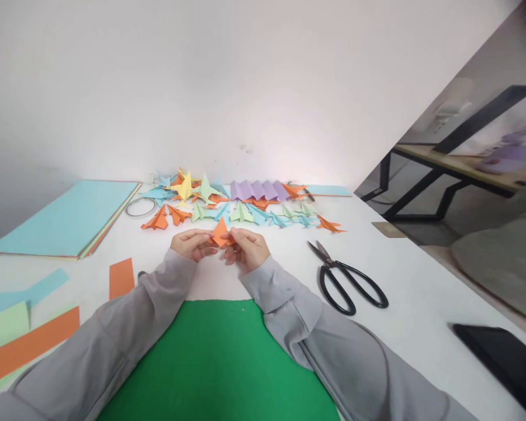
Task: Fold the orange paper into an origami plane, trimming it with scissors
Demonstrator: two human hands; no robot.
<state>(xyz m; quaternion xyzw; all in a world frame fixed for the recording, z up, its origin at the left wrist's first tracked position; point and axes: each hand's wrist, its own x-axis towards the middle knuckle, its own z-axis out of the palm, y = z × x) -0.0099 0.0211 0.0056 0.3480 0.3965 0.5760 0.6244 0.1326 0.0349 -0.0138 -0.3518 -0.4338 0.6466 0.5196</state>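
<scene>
Orange folded paper piece [220, 233], point up, sits between both hands, mid-desk [403, 257], just short of the folded row; can't tell if it touches the surface. My left hand [193, 244] pinches its left side, thumb against fingers; my right hand [249, 247] pinches its right side the same way. Behind, I get small folded planes [242, 212] in orange, green and blue, then a heap toward the desk's far edge: yellow figure [185, 187] on the left, purple pleated paper [259, 190] mid-heap. Wire ring [141, 215] left of the heap. Paper stack [65, 219], blue on top, at the far left corner. Loose orange strip [121, 278] beside the left sleeve [144, 310]; more cut pieces [33, 345] nearer the left edge. Green sheet [219, 362] between the sleeves, near side. Black-handled scissors [332, 264], blades slightly apart, lie right of my right hand. Brown card [389, 230] by the right edge, black tablet-like slab [502, 365] nearer me along it.
</scene>
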